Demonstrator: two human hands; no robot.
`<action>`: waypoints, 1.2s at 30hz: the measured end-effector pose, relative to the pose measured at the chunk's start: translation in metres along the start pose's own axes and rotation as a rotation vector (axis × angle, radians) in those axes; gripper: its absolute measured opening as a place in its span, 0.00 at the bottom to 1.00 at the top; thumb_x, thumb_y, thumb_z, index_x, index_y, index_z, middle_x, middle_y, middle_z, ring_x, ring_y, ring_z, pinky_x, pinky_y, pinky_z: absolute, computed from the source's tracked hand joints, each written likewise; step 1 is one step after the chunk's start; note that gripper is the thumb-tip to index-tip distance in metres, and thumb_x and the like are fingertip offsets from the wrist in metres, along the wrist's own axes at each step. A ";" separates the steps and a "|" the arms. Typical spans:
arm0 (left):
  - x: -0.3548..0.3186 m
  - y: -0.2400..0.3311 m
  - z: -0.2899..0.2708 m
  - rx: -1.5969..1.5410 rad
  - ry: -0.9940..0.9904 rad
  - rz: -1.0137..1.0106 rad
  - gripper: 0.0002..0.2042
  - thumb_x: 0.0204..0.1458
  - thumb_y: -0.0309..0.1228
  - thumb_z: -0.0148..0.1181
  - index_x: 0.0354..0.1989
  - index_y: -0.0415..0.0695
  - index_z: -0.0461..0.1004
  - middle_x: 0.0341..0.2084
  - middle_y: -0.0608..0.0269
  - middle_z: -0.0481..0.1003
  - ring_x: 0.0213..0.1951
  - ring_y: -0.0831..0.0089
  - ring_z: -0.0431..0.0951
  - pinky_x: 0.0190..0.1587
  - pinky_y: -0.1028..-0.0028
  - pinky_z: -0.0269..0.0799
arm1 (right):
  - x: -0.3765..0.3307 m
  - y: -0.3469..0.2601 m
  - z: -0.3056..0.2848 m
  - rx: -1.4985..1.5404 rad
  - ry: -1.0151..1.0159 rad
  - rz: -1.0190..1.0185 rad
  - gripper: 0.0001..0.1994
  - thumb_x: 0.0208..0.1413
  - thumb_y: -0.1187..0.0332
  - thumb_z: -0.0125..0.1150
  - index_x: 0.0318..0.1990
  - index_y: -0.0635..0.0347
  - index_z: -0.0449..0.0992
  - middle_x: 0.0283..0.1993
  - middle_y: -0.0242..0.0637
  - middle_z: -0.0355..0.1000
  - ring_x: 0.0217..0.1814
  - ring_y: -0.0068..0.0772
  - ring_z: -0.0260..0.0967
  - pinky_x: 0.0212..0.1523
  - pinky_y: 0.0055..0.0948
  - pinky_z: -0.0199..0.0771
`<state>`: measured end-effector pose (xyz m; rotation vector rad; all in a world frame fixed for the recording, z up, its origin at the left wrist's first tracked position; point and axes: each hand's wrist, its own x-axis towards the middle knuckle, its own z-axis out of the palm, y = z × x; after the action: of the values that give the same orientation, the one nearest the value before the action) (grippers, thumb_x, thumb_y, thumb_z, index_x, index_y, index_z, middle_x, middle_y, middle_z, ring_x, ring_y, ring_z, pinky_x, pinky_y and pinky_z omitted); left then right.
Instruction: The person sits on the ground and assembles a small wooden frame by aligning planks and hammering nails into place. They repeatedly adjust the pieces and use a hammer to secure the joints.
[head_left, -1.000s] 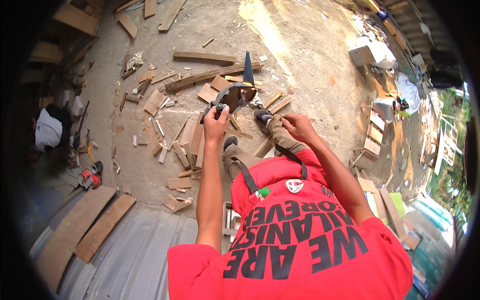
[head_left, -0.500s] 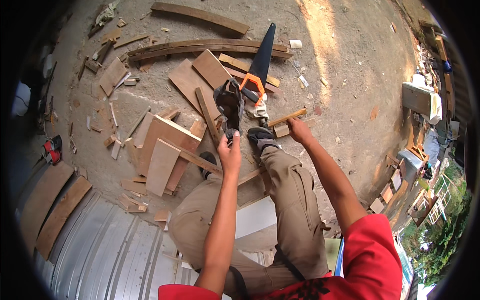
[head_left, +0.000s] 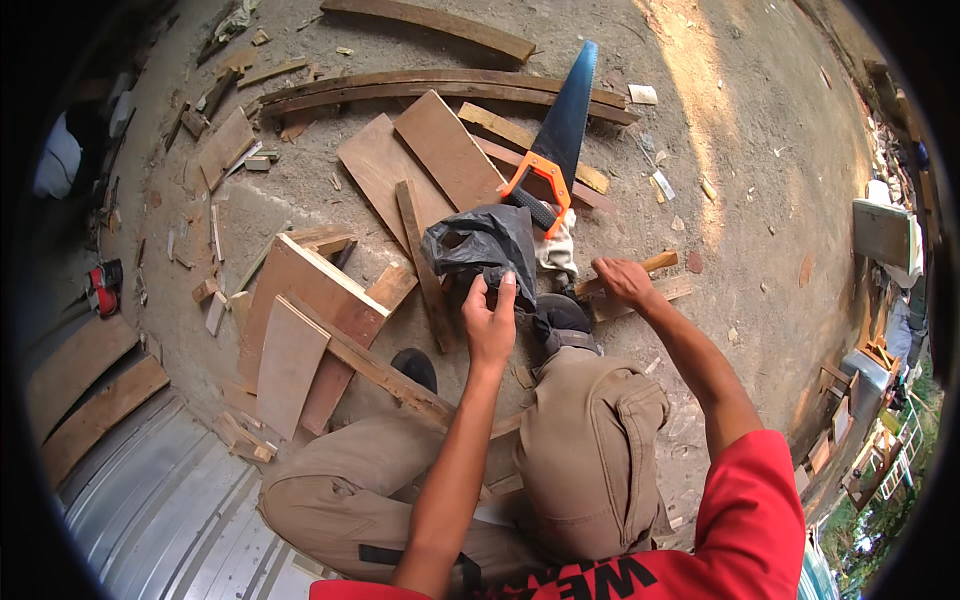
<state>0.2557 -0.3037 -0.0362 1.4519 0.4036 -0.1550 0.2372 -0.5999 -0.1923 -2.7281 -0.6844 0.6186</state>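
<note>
My left hand (head_left: 490, 325) is closed, thumb up, on the near edge of a dark grey plastic bag (head_left: 485, 245). The bag hangs crumpled above the ground, its mouth partly folded over. To the right, my right hand (head_left: 622, 282) is wrapped round a short yellowish wooden stick (head_left: 660, 262), which pokes out past the knuckles; whether it is a tool's handle I cannot tell. Just beyond the bag, a handsaw (head_left: 568, 125) with a black blade and orange handle rests on a whitish cloth (head_left: 558, 250). A pale wood offcut (head_left: 650, 297) lies below my right hand.
Plywood pieces (head_left: 395, 170) and long boards (head_left: 440, 82) lie across the ground ahead. A pile of cut panels (head_left: 310, 290) is left of my legs, beside corrugated metal sheeting (head_left: 170, 490). A metal box (head_left: 885, 235) stands at far right.
The plastic bag has folded over, and its opening no longer faces up. My left hand has shifted right with it. My right hand still grips the stick; the view has moved.
</note>
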 end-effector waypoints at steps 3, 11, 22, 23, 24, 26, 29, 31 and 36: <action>0.004 -0.006 -0.006 0.086 -0.112 -0.047 0.10 0.62 0.34 0.59 0.32 0.40 0.74 0.26 0.76 0.73 0.28 0.87 0.66 0.33 0.80 0.64 | 0.008 -0.010 -0.030 -0.022 0.163 0.081 0.07 0.59 0.69 0.50 0.44 0.55 0.66 0.30 0.41 0.74 0.33 0.49 0.76 0.30 0.46 0.74; -0.014 -0.041 -0.031 0.020 -0.119 -0.158 0.11 0.59 0.35 0.61 0.27 0.41 0.78 0.22 0.76 0.72 0.26 0.87 0.67 0.30 0.79 0.64 | -0.018 -0.025 -0.159 0.589 0.720 0.293 0.10 0.70 0.62 0.46 0.45 0.59 0.67 0.27 0.51 0.72 0.24 0.52 0.71 0.27 0.46 0.68; -0.042 0.022 -0.030 0.770 -0.045 0.097 0.26 0.53 0.52 0.61 0.41 0.36 0.80 0.37 0.41 0.80 0.45 0.48 0.81 0.49 0.59 0.74 | -0.041 -0.170 -0.387 1.405 0.562 0.009 0.08 0.71 0.64 0.42 0.46 0.56 0.66 0.18 0.26 0.55 0.14 0.18 0.48 0.14 0.21 0.47; -0.045 0.041 -0.028 0.832 -0.078 0.154 0.25 0.53 0.51 0.62 0.42 0.37 0.80 0.37 0.43 0.81 0.44 0.50 0.81 0.48 0.61 0.74 | -0.042 -0.159 -0.391 1.352 0.513 -0.026 0.10 0.71 0.61 0.42 0.47 0.55 0.67 0.17 0.26 0.54 0.12 0.18 0.47 0.13 0.21 0.47; -0.046 0.062 -0.039 0.903 -0.083 0.185 0.24 0.54 0.51 0.62 0.42 0.38 0.80 0.37 0.45 0.81 0.43 0.52 0.82 0.48 0.62 0.75 | -0.042 -0.192 -0.408 1.429 0.435 -0.057 0.10 0.72 0.61 0.41 0.48 0.55 0.68 0.17 0.27 0.55 0.11 0.17 0.47 0.12 0.21 0.47; -0.047 0.113 -0.056 0.675 -0.102 0.189 0.20 0.56 0.45 0.62 0.43 0.38 0.80 0.37 0.49 0.82 0.41 0.60 0.83 0.46 0.66 0.76 | -0.043 -0.249 -0.434 1.430 0.395 -0.033 0.10 0.72 0.63 0.40 0.49 0.54 0.68 0.17 0.27 0.56 0.11 0.16 0.47 0.11 0.20 0.47; -0.078 0.199 -0.084 0.244 -0.053 0.466 0.14 0.61 0.36 0.58 0.45 0.36 0.78 0.36 0.56 0.81 0.39 0.71 0.82 0.44 0.71 0.76 | -0.045 -0.323 -0.439 1.408 0.316 0.041 0.12 0.74 0.61 0.38 0.54 0.52 0.67 0.20 0.28 0.58 0.11 0.15 0.48 0.11 0.18 0.49; -0.095 0.220 -0.117 0.122 -0.023 0.535 0.12 0.63 0.32 0.56 0.46 0.36 0.77 0.36 0.60 0.81 0.39 0.75 0.80 0.45 0.74 0.76 | -0.041 -0.369 -0.422 1.434 0.194 0.014 0.12 0.74 0.61 0.37 0.55 0.52 0.65 0.20 0.29 0.59 0.12 0.15 0.48 0.11 0.18 0.49; -0.153 0.236 -0.196 -0.179 -0.029 0.425 0.10 0.63 0.32 0.55 0.47 0.42 0.79 0.36 0.66 0.80 0.39 0.80 0.79 0.43 0.74 0.74 | -0.016 -0.458 -0.353 1.547 -0.208 0.030 0.14 0.74 0.56 0.36 0.48 0.53 0.65 0.22 0.28 0.59 0.14 0.15 0.47 0.14 0.20 0.48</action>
<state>0.1610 -0.1034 0.2251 1.3256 0.0762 0.1965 0.2100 -0.2675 0.2806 -1.2358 -0.0405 0.8956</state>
